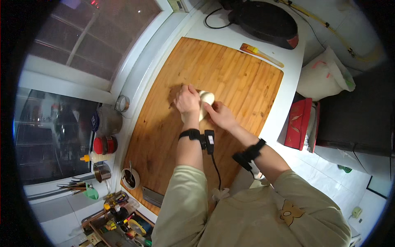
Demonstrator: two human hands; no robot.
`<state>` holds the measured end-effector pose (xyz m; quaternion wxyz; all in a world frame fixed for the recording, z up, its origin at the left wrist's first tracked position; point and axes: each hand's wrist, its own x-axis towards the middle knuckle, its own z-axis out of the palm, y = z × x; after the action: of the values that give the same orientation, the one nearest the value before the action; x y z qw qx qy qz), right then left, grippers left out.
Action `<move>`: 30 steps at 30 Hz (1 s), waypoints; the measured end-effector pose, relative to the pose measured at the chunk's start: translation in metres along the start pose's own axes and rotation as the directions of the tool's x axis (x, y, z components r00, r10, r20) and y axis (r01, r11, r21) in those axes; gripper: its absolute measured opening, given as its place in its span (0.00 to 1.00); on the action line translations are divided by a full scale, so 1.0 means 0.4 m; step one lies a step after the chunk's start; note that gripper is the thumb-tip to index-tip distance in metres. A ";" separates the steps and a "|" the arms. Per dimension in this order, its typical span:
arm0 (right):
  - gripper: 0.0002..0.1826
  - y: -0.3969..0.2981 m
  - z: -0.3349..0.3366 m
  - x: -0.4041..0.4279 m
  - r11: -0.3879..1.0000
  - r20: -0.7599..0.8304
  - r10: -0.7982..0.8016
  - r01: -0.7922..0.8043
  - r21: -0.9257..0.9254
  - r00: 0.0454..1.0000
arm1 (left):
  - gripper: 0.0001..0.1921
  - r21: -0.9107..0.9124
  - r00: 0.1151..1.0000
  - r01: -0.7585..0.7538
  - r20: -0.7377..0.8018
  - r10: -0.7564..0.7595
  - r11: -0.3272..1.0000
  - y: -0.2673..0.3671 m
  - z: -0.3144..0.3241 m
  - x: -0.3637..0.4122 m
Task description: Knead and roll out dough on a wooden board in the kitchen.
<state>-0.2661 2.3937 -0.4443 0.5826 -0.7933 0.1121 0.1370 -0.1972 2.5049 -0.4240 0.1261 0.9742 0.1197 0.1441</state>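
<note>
A pale lump of dough [207,97] lies near the middle of a large wooden board [216,71]. My left hand [187,100] rests against its left side, palm down with the fingers curled, and hides part of it. From the right, my right hand [220,115] holds the dough's edge, its thumb on top. The dough's lower part narrows between my two hands. Each forearm wears a black strap with a small device and a cable.
At the board's lower left stand a white bowl [130,179] with dark contents and a spoon, and a dark flat metal blade [152,196]. A brush [262,55] lies by the upper edge, below a black electric pan [267,23]. Jars [105,145] line the window sill.
</note>
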 end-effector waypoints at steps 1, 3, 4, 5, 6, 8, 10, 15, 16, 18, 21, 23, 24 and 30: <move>0.32 -0.026 -0.004 0.028 1.000 -0.016 -0.008 0.008 -0.001 1.000 | 0.18 0.014 0.999 0.038 0.002 -0.038 0.999 0.005 -0.002 0.018; 0.32 -0.071 -0.009 0.062 0.976 0.065 0.219 -0.219 -0.006 0.974 | 0.24 0.004 0.984 0.117 0.136 -0.116 0.993 -0.011 -0.014 0.020; 0.30 -0.083 -0.009 0.066 0.969 0.131 0.230 -0.240 0.060 0.964 | 0.29 -0.338 0.893 0.377 0.381 -0.241 0.863 -0.031 -0.022 0.010; 0.30 -0.085 -0.028 0.064 0.973 0.135 0.210 -0.220 0.064 0.968 | 0.35 -0.543 0.745 0.628 0.627 -0.228 0.557 -0.058 -0.034 -0.008; 0.31 -0.072 -0.055 0.050 0.997 0.214 0.063 -0.071 0.027 0.975 | 0.41 -0.551 0.566 0.821 0.820 -0.087 0.150 -0.092 -0.044 -0.037; 0.28 -0.049 -0.141 -0.013 0.995 0.328 -0.098 0.092 0.032 0.940 | 0.41 -0.415 0.490 0.787 0.870 -0.053 0.456 -0.064 -0.173 -0.094; 0.27 -0.039 -0.122 -0.073 0.967 0.436 -0.243 0.178 0.184 0.866 | 0.42 -0.364 0.495 0.777 0.857 -0.141 0.513 -0.094 -0.239 -0.133; 0.28 -0.008 -0.110 -0.178 0.889 0.449 -0.454 0.355 0.291 0.769 | 0.23 -0.087 0.914 0.067 0.404 -0.027 0.994 0.046 -0.240 -0.249; 0.28 -0.057 -0.144 -0.227 0.938 0.467 -0.346 0.298 0.175 0.814 | 0.20 -0.137 0.969 -0.094 0.213 0.122 0.986 0.036 -0.219 -0.290; 0.29 0.008 -0.152 -0.222 0.900 0.408 -0.434 0.403 0.163 0.803 | 0.12 -0.134 0.900 -0.423 -0.174 0.399 0.896 0.031 -0.177 -0.362; 0.29 0.067 -0.185 -0.231 0.872 0.350 -0.481 0.478 0.099 0.804 | 0.10 0.032 0.767 -0.588 -0.296 0.570 0.808 0.032 -0.126 -0.386; 0.27 0.113 -0.187 -0.224 0.955 0.123 -0.191 0.155 0.254 0.974 | 0.08 0.057 0.786 -0.570 -0.252 0.564 0.820 0.032 -0.091 -0.349; 0.23 0.142 -0.195 -0.209 0.974 0.012 -0.135 0.131 0.185 0.991 | 0.07 0.019 0.820 -0.546 -0.192 0.539 0.838 0.048 -0.072 -0.311; 0.23 0.063 -0.141 -0.134 0.998 0.009 -0.058 0.059 -0.029 0.998 | 0.11 -0.092 0.962 -0.269 -0.083 0.262 0.959 0.043 0.007 -0.117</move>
<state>-0.3197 2.3333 -0.4322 0.5749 -0.8042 0.0844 0.1247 -0.2365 2.4754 -0.4334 0.1513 0.9680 -0.0154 0.1997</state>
